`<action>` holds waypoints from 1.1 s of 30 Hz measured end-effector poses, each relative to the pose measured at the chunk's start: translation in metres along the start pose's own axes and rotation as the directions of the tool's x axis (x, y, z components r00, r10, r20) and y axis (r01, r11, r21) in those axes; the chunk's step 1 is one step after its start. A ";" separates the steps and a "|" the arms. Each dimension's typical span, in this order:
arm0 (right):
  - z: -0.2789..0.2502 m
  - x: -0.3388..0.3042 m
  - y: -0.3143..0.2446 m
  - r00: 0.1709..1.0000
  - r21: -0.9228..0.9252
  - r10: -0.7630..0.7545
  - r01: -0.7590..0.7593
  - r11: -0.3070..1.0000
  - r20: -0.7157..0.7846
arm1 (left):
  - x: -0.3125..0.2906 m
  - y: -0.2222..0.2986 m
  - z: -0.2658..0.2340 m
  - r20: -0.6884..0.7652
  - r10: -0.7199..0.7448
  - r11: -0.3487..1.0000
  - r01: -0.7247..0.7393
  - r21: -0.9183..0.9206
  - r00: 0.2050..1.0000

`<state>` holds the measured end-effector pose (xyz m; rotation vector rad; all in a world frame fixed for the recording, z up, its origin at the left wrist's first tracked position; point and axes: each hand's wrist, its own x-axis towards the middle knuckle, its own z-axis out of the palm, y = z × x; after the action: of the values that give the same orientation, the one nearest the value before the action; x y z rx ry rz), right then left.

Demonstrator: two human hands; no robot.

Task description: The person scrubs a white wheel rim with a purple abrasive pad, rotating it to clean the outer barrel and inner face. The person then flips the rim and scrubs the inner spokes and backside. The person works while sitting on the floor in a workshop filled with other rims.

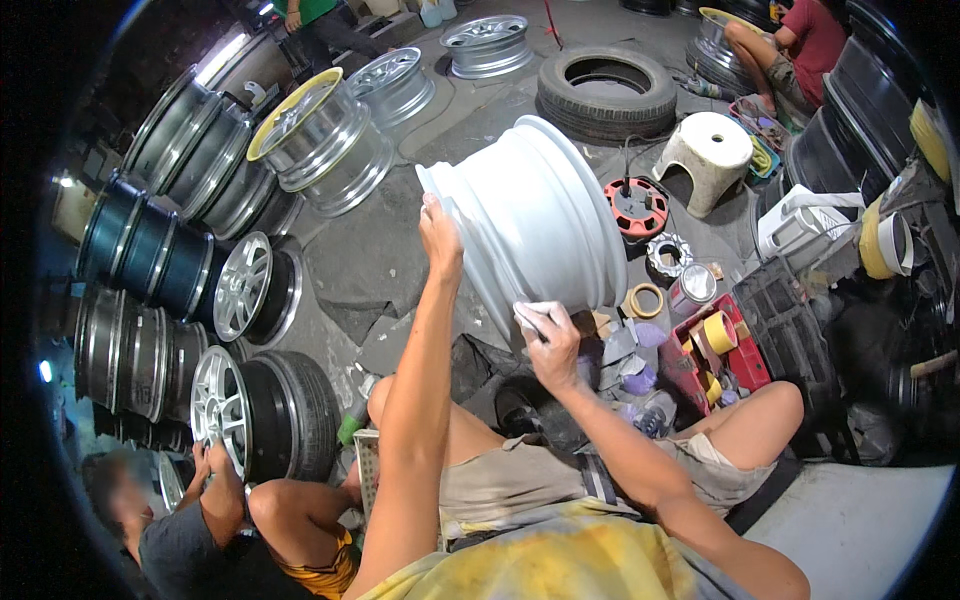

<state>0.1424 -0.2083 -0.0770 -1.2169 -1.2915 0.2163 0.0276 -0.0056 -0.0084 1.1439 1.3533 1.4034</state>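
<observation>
A pale grey-white wheel rim (535, 215) stands tilted in front of me, its smooth outer barrel showing and its face turned out of sight. My left hand (441, 237) is closed on the lip at the rim's left side. At the near lower edge, my right hand (550, 345) presses with bent fingers. Whitish dust coats those fingertips, and whatever they pinch against the lip is too small to make out. Below the rim, a dark shoe (518, 405) and a grey cloth (475, 362) are partly visible.
Stacked rims (150, 255) line the left, where a co-worker (190, 535) handles a white spoked wheel (222, 405). A tyre (607, 95), white stool (703, 160), red cable reel (637, 208), tin (692, 288) and red tray (750, 365) with tape rolls lie ahead and right.
</observation>
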 end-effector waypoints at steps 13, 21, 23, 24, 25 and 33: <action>0.084 0.225 0.033 0.956 -0.179 -0.057 0.112 0.977 0.287 | -0.087 0.000 0.018 -0.036 0.164 0.984 -0.161 0.073 0.986; 0.030 0.076 -0.013 0.934 -0.109 -0.348 0.355 0.928 0.078 | -0.060 -0.017 -0.018 -0.070 0.107 0.992 -0.112 -0.057 0.992; 0.018 0.065 -0.010 0.907 -0.125 -0.411 0.420 0.899 0.087 | -0.073 -0.019 -0.017 -0.075 0.136 0.990 -0.138 -0.027 0.988; 0.010 0.065 -0.004 0.894 -0.156 -0.438 0.447 0.881 0.092 | -0.090 -0.007 -0.007 -0.038 0.093 0.994 -0.095 -0.048 0.995; 0.015 0.077 -0.005 0.915 -0.142 -0.370 0.393 0.909 0.162 | -0.102 -0.006 -0.008 -0.032 0.100 0.995 -0.100 -0.020 0.995; 0.100 0.204 0.029 0.876 -0.052 -0.185 0.232 0.971 0.446 | -0.120 -0.016 -0.003 -0.061 0.161 0.986 -0.163 -0.027 0.985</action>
<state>0.1469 0.0059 0.0045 -1.1408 -1.8384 0.2794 0.0508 -0.1224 -0.0304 1.2231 1.2976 1.5808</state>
